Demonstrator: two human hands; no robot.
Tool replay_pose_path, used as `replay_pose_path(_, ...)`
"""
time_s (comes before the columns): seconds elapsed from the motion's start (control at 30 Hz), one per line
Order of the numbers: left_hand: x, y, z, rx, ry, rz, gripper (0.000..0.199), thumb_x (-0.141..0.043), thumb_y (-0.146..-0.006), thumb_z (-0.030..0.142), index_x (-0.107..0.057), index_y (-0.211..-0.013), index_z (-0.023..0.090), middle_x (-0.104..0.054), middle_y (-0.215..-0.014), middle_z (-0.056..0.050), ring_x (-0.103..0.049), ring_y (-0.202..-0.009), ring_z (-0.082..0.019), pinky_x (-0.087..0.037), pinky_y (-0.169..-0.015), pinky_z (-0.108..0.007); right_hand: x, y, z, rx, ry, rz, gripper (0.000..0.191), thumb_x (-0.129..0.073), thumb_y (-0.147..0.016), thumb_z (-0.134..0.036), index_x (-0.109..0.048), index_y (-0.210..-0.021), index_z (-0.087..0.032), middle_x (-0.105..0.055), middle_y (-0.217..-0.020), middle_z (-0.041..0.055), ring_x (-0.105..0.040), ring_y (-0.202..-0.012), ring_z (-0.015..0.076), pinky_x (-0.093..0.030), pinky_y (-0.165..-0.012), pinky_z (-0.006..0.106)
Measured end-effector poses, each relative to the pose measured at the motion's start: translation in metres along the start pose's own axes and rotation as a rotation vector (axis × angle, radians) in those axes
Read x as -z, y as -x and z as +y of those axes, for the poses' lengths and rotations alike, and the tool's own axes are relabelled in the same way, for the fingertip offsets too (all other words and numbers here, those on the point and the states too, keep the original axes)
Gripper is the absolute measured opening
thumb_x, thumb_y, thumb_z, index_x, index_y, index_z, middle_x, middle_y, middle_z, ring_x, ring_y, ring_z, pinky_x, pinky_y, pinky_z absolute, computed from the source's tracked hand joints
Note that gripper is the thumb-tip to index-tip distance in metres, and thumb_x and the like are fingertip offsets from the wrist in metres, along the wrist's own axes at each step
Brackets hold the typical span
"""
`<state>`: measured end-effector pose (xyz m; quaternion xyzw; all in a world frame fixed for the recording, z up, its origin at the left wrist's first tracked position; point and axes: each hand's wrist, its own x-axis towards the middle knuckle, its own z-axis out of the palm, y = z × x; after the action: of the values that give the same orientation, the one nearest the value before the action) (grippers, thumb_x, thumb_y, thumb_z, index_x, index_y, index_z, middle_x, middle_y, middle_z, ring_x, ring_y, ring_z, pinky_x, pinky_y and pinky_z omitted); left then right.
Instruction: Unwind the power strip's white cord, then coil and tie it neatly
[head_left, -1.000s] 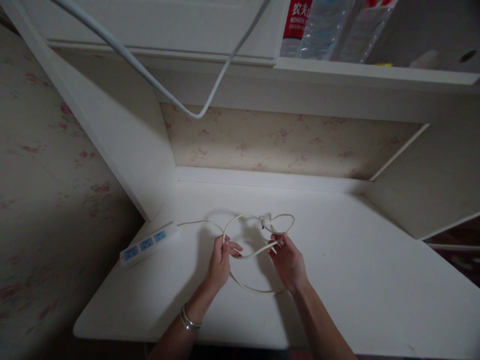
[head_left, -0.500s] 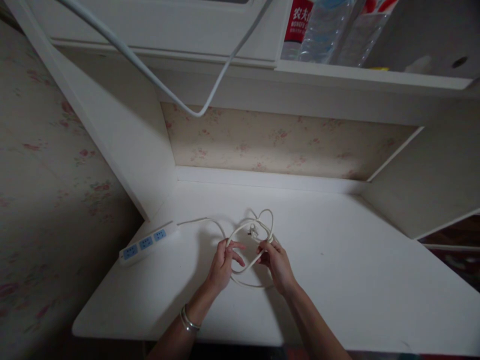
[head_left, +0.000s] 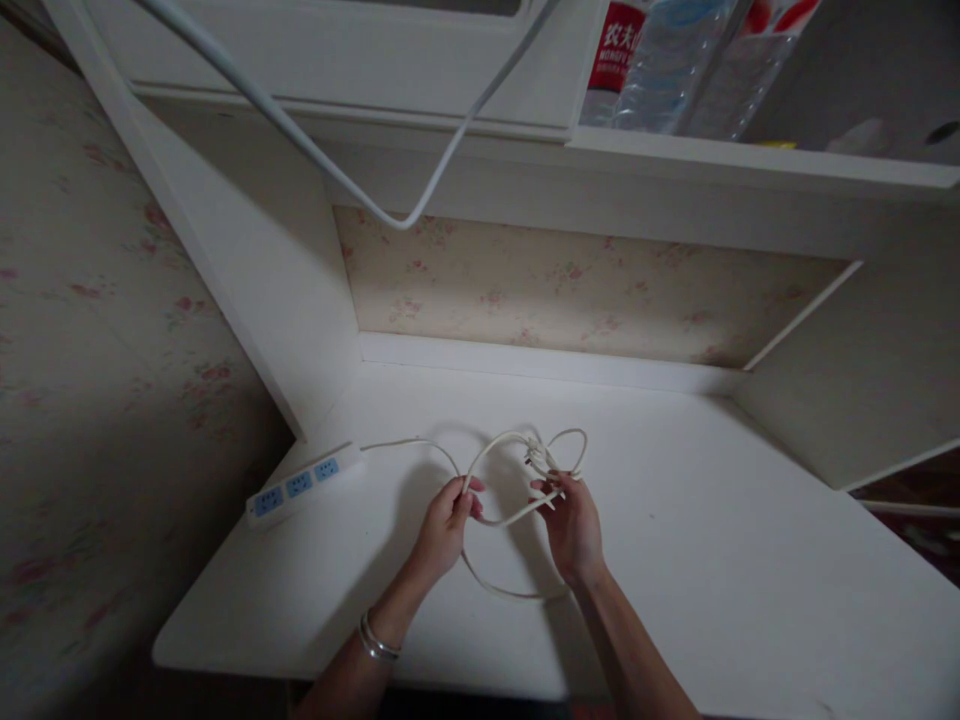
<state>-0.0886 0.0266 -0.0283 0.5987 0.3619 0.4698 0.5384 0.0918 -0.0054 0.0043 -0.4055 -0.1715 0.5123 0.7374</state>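
Note:
A white power strip (head_left: 304,485) with blue socket faces lies at the left of the desk. Its cream power cord (head_left: 405,441) runs right into loose loops between my hands. My left hand (head_left: 444,525) pinches the cord between thumb and fingers. My right hand (head_left: 574,525) is closed around the bunched part of the cord, near the plug (head_left: 537,455), which sticks up above the fingers. One loop hangs low between the hands, close to the desk surface. Bangles circle my left wrist.
The white desk (head_left: 712,560) has a side panel (head_left: 247,230) at the left and a back wall with floral paper (head_left: 525,290). Overhead, a thick pale cable (head_left: 401,222) dangles in front of a shelf (head_left: 750,155) holding plastic bottles (head_left: 667,65).
My right hand has moved right with the bunched cord and plug, drawing the loops wider. My left hand has closed more on the cord. The view has shifted slightly.

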Motion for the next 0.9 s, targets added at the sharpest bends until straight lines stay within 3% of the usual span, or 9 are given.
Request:
replay_pose_path(0.13,-0.002,0.0,0.003,0.117,0.144,-0.047,0.044,-0.05,-0.089,0.038,-0.045,-0.129,0.02,-0.058,-0.088,-0.002,-0.041,-0.05,-0.005,-0.032,-0.044,-0.019,0.004,-0.006,-0.003,0.046,0.044,0.015,0.017,-0.069,-0.074,-0.033,-0.064,-0.084,-0.021,-0.066,-0.101,0.0026,-0.063,-0.096,0.0222,-0.054,-0.073,0.034)
replay_pose_path(0.23,-0.002,0.001,0.006,0.225,0.17,-0.074,0.054,-0.047,-0.09,0.043,-0.033,-0.139,0.025,-0.059,-0.085,0.0,-0.037,-0.041,-0.003,-0.024,-0.037,-0.017,0.005,-0.01,-0.002,0.093,0.093,0.036,0.017,-0.069,-0.073,-0.033,-0.064,-0.08,-0.019,-0.068,-0.091,0.0028,-0.066,-0.083,0.0196,-0.054,-0.077,0.035)
replay_pose_path(0.33,0.003,-0.004,0.0,0.289,0.079,-0.02,0.05,-0.043,-0.089,0.049,-0.048,-0.128,0.019,-0.06,-0.081,-0.002,-0.042,-0.039,-0.005,-0.026,-0.032,-0.018,0.007,-0.013,0.001,0.109,0.171,0.012,0.018,-0.068,-0.073,-0.034,-0.064,-0.079,-0.018,-0.067,-0.084,0.0022,-0.066,-0.073,0.0173,-0.054,-0.078,0.036)
replay_pose_path(0.47,0.015,-0.018,-0.013,0.162,-0.088,0.166,0.045,-0.053,-0.08,0.031,-0.055,-0.123,0.017,-0.057,-0.113,-0.011,-0.061,-0.075,-0.014,-0.049,-0.052,-0.022,0.012,-0.013,0.004,0.07,0.328,-0.088,0.019,-0.064,-0.077,-0.038,-0.065,-0.081,-0.019,-0.065,-0.086,0.0016,-0.065,-0.076,0.0177,-0.054,-0.08,0.036)
replay_pose_path(0.6,0.02,-0.034,-0.004,-0.056,-0.458,0.137,0.064,-0.057,-0.077,0.022,-0.041,-0.139,0.023,-0.05,-0.13,-0.01,-0.056,-0.101,-0.018,-0.049,-0.083,-0.029,0.016,-0.01,0.003,0.074,0.533,-0.165,0.023,-0.056,-0.081,-0.041,-0.065,-0.082,-0.02,-0.065,-0.089,0.002,-0.065,-0.081,0.0191,-0.053,-0.081,0.035)
replay_pose_path(0.67,0.017,-0.042,0.006,-0.074,-0.61,0.036,0.055,-0.059,-0.08,0.031,-0.048,-0.134,0.023,-0.056,-0.125,-0.01,-0.058,-0.098,-0.019,-0.046,-0.088,-0.032,0.014,-0.009,0.0,0.082,0.607,-0.205,0.025,-0.054,-0.083,-0.042,-0.065,-0.082,-0.02,-0.064,-0.089,0.0025,-0.064,-0.081,0.0194,-0.052,-0.079,0.034)
replay_pose_path(0.73,0.011,-0.05,0.014,-0.032,-0.654,-0.022,0.04,-0.059,-0.081,0.039,-0.061,-0.118,0.022,-0.066,-0.104,-0.009,-0.062,-0.088,-0.02,-0.045,-0.084,-0.032,0.013,-0.009,-0.002,0.084,0.651,-0.228,0.027,-0.053,-0.083,-0.043,-0.065,-0.079,-0.019,-0.064,-0.086,0.003,-0.064,-0.079,0.0194,-0.051,-0.077,0.033)
replay_pose_path(0.83,-0.001,-0.059,0.018,-0.019,-0.582,-0.019,0.021,-0.053,-0.086,0.037,-0.067,-0.092,0.022,-0.067,-0.076,-0.005,-0.062,-0.073,-0.02,-0.044,-0.073,-0.03,0.013,-0.009,-0.002,0.064,0.676,-0.216,0.028,-0.055,-0.081,-0.044,-0.064,-0.077,-0.018,-0.064,-0.081,0.0039,-0.063,-0.075,0.0194,-0.051,-0.074,0.033)
replay_pose_path(0.9,-0.01,-0.061,0.017,-0.048,-0.521,0.012,0.022,-0.048,-0.089,0.034,-0.065,-0.087,0.021,-0.066,-0.074,-0.004,-0.06,-0.071,-0.018,-0.043,-0.07,-0.028,0.016,-0.009,-0.001,0.052,0.67,-0.193,0.028,-0.055,-0.081,-0.044,-0.064,-0.077,-0.018,-0.064,-0.082,0.0044,-0.064,-0.076,0.0198,-0.051,-0.075,0.033)
